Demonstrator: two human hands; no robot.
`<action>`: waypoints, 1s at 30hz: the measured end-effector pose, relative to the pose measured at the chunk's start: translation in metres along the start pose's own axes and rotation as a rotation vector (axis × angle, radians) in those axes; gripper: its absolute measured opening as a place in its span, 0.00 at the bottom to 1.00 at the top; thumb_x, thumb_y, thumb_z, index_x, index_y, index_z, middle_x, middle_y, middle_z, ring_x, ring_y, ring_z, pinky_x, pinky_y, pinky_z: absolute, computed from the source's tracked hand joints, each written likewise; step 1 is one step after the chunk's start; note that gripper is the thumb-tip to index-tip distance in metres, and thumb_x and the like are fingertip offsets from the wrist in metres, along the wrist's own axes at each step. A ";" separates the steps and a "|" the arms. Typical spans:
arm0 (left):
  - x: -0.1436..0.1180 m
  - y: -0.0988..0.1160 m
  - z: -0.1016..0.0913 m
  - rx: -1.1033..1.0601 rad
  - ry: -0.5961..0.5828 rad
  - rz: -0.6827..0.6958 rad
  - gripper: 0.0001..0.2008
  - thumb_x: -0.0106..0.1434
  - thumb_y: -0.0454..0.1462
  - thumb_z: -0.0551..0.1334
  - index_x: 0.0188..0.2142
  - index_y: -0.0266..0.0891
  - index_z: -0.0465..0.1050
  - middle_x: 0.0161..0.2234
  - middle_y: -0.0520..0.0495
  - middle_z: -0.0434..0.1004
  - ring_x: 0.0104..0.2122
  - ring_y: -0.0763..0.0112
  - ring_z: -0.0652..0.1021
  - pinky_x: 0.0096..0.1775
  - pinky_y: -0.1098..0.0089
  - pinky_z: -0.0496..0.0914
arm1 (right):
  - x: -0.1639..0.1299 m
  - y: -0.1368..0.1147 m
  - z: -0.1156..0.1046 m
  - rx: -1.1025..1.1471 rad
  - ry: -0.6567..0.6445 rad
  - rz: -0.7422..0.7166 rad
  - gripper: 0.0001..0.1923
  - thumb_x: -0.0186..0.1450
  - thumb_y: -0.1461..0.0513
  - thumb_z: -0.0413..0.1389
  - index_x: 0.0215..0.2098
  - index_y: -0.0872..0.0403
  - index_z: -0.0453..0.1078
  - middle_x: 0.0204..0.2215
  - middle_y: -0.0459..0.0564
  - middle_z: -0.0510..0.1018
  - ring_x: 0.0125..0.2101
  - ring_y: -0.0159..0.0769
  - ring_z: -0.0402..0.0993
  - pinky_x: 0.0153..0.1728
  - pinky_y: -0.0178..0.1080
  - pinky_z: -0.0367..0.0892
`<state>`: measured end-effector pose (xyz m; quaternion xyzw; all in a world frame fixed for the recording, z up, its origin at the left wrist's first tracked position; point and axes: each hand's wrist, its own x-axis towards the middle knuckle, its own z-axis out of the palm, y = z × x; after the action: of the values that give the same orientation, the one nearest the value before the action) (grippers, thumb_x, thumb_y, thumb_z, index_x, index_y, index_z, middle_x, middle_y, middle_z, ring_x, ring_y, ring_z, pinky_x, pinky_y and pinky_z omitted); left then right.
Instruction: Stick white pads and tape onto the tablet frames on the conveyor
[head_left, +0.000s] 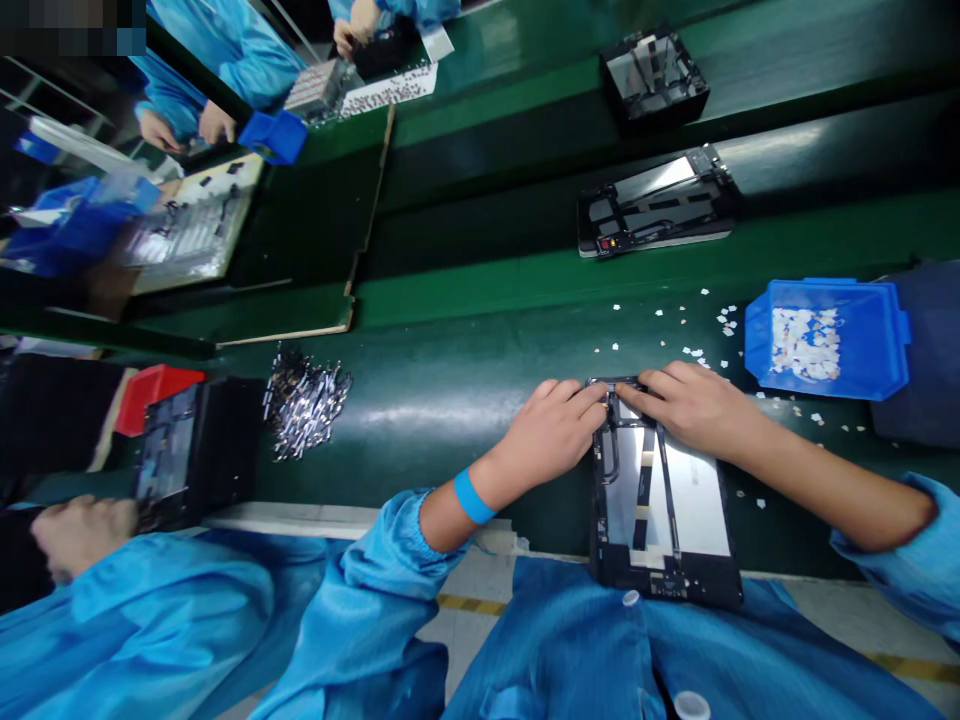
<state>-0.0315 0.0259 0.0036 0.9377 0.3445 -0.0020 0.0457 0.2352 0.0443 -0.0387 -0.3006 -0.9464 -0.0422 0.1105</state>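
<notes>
a green workbench (450, 400), and two hands busy at the far end of an opened tablet (675, 540)

in the head view, the one view there is, the opened tablet lies at the workbench's near edge, innards up, its near end seeming to jut past that edge toward a blue coat (555, 640). the left hand (551, 430) meets its far left corner; the right hand (686, 405) lies over the far end beside it. both have their fingers bent, tips close together but not clasped; i can't tell whether either pinches anything small.

loose white scraps (729, 330) lie scattered beyond and right of the right hand, round a blue tray (874, 340) that holds more.

my guess is that the step is close fingertip work, loosening or seating something at that far end. the next move would call for one hand steadying the tablet while the other works lightly, without pushing it off the near edge.
</notes>
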 end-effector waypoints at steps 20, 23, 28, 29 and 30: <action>0.007 -0.010 -0.009 -0.554 0.070 -0.175 0.05 0.72 0.33 0.59 0.39 0.41 0.73 0.55 0.44 0.80 0.53 0.60 0.77 0.54 0.58 0.69 | 0.002 -0.007 -0.002 -0.049 -0.010 0.009 0.23 0.70 0.70 0.53 0.62 0.58 0.71 0.42 0.56 0.78 0.38 0.43 0.63 0.34 0.43 0.55; 0.017 -0.016 -0.006 -0.749 0.140 -0.261 0.04 0.70 0.33 0.62 0.37 0.42 0.73 0.44 0.46 0.80 0.48 0.64 0.78 0.52 0.61 0.71 | 0.002 -0.007 -0.002 -0.040 0.016 0.003 0.21 0.70 0.70 0.53 0.60 0.59 0.73 0.42 0.56 0.79 0.38 0.43 0.63 0.34 0.43 0.55; 0.035 -0.017 0.002 -0.689 0.074 -0.267 0.06 0.69 0.31 0.61 0.36 0.41 0.75 0.38 0.47 0.77 0.43 0.63 0.77 0.50 0.61 0.72 | 0.002 -0.008 0.000 -0.020 0.021 0.034 0.23 0.68 0.71 0.53 0.60 0.58 0.73 0.43 0.57 0.79 0.38 0.43 0.64 0.33 0.43 0.55; 0.038 -0.016 0.003 -0.670 0.066 -0.271 0.06 0.69 0.32 0.61 0.36 0.41 0.75 0.38 0.47 0.77 0.43 0.63 0.77 0.50 0.61 0.72 | 0.002 -0.009 0.000 -0.011 0.023 0.040 0.23 0.68 0.71 0.53 0.60 0.58 0.73 0.43 0.57 0.79 0.38 0.42 0.64 0.33 0.43 0.54; 0.041 -0.015 0.003 -0.649 0.060 -0.277 0.06 0.70 0.32 0.60 0.36 0.41 0.75 0.38 0.47 0.77 0.42 0.63 0.77 0.49 0.61 0.72 | 0.002 -0.009 0.000 -0.004 0.027 0.045 0.23 0.68 0.71 0.53 0.59 0.58 0.74 0.42 0.57 0.79 0.38 0.42 0.64 0.33 0.43 0.54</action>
<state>-0.0103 0.0634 -0.0025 0.8183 0.4523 0.1290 0.3304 0.2284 0.0380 -0.0380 -0.3214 -0.9377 -0.0458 0.1235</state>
